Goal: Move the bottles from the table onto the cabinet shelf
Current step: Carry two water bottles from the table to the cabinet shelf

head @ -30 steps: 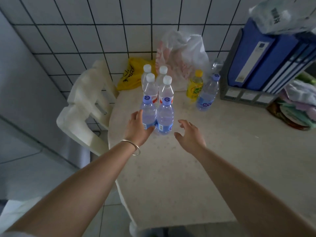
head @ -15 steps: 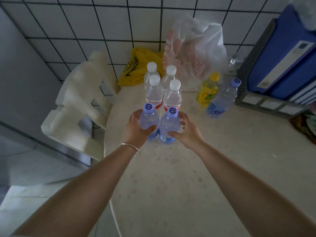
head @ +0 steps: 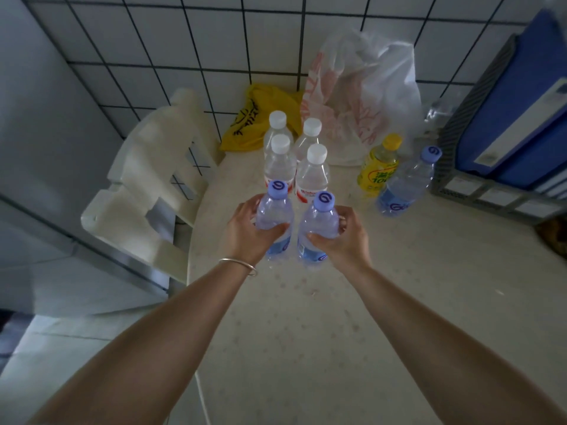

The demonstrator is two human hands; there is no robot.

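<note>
**Both hands wrapped around a bottle each**

The left hand (head: 245, 233) was clamped on a clear plastic bottle with a purple cap (head: 274, 220), and the right hand (head: 345, 240) gripped its twin (head: 319, 231) just beside it, near the left edge of the speckled cream table (head: 429, 302). Four white-capped clear bottles (head: 294, 157) stood clustered behind them, toward the far edge. Further right stood a yellow drink bottle (head: 379, 167) and a third purple-capped bottle (head: 405, 184), touching.
</note>
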